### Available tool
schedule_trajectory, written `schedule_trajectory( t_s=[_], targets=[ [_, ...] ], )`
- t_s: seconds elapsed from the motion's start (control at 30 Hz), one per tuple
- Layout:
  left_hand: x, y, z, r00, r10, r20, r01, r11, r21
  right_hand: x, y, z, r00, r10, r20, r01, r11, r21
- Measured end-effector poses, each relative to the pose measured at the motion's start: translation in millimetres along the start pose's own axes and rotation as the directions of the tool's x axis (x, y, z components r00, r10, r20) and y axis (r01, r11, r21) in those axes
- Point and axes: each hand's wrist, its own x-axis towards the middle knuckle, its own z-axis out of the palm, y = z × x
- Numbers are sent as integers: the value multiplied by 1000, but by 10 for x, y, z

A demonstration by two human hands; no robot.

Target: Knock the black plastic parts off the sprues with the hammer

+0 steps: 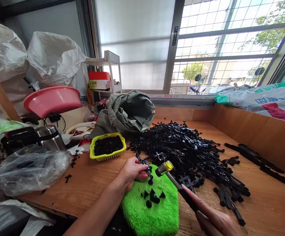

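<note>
Between the thumb and fingers of my left hand (133, 171) is a black plastic part (146, 163), held over the top edge of a fluffy green cloth (152, 216). My right hand (212, 213) grips the black handle of a small mallet (165, 167). Its head, dark at one end and translucent yellow at the other, is just right of the black plastic part, above the cloth. Several small black pieces (154, 196), some cup-shaped, lie on the cloth below my left hand. Behind both hands spreads a big heap of black plastic parts (181, 144).
A yellow basket (92, 153) of small black pieces stands left of the heap. Behind it sits an open grey-green sack (113, 111). Long black strips (255, 157) lie along the wooden board at right. Clear plastic bags (31, 170) and a steel flask (50, 139) crowd the left.
</note>
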Motion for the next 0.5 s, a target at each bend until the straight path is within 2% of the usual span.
schedule_trajectory(
  t_s=[0.1, 0.23, 0.37, 0.5],
  targets=[
    [-15, 10, 6, 1000, -2, 6, 2, 1000, 7, 45, -66, -19, 999, -37, -21, 36, 998, -42],
    [-35, -2, 12, 999, 34, 3, -34, 999, 16, 83, -143, -86, 998, -63, 24, 65, 992, -105],
    [-27, -34, 11, 998, 70, 5, -70, 998, 8, 98, -180, -99, 997, -81, -6, 78, 968, -238],
    [-13, -59, 10, 996, 85, -5, -85, 995, 46, 124, -221, -59, 984, -74, 165, 131, 922, -364]
  ],
)
